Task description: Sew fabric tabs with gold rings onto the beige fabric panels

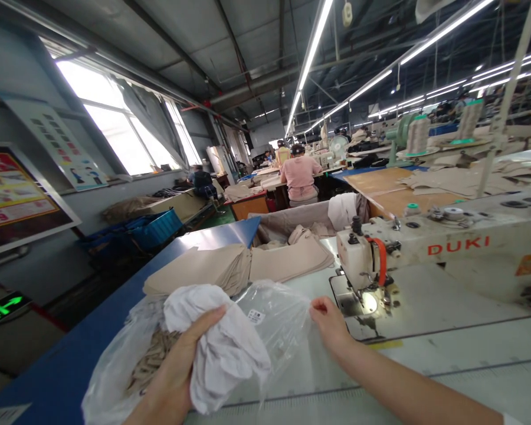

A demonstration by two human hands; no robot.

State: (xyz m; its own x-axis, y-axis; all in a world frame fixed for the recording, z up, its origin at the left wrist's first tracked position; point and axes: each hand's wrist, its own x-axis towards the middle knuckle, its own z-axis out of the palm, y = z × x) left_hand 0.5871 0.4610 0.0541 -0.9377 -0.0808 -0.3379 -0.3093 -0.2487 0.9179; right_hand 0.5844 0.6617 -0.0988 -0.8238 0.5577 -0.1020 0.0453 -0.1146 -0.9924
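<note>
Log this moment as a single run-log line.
left hand: gripping white cloth | right hand: pinching clear plastic bag | beyond bag: stacked beige pieces | at right: sewing machine

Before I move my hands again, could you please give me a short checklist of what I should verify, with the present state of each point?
1. Left hand has a grip on the white cloth: ok, the thumb lies across it.
2. Right hand holds the clear plastic bag: ok, it pinches the edge.
3. Right hand apart from the sewing machine: ok, it is left of the lit needle area.
4. One hand free: not ok, both are occupied.
5. Bag clear of the beige stacks: cannot tell, they overlap in this view.
6. Label on the bag readable: cannot tell, the print is too small.
</note>
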